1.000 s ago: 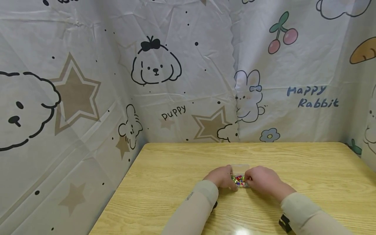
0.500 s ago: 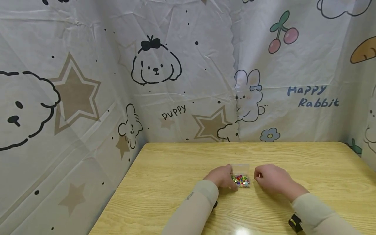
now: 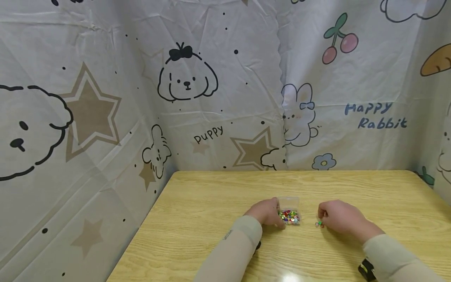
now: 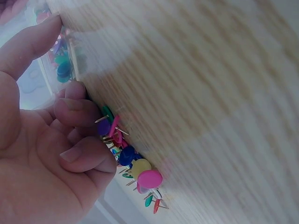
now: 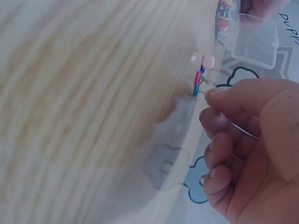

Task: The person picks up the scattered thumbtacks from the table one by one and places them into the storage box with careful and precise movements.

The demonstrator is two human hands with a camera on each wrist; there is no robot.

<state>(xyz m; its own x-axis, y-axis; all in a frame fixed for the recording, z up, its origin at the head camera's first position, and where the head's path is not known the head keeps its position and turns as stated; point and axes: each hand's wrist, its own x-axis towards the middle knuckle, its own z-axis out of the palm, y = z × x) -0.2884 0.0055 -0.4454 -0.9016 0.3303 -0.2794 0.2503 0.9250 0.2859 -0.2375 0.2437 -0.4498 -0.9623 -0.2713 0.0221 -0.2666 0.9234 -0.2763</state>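
Note:
In the head view my left hand [image 3: 265, 212] grips the left end of a small clear plastic box [image 3: 289, 223], its lid [image 3: 289, 202] flipped up. The box holds many coloured thumbtacks. In the left wrist view, more thumbtacks [image 4: 149, 179] are clustered beside the curled fingers [image 4: 88, 156]; the hand covers them in the head view. My right hand [image 3: 341, 215] is right of the box, thumb and forefinger close together just over several loose thumbtacks [image 3: 319, 224]. In the right wrist view the thumb tip meets a teal thumbtack's [image 5: 195, 91] pin; I cannot tell whether it is pinched.
The wooden table [image 3: 211, 196] spreads around both hands. Behind it and on the left hangs a white curtain [image 3: 211, 117] printed with cartoon animals and stars. The table's far edge runs along the curtain.
My right hand has left the box and moved right, uncovering the box's right end. Several thumbtacks now show below its fingers. The left hand and the box have stayed in place.

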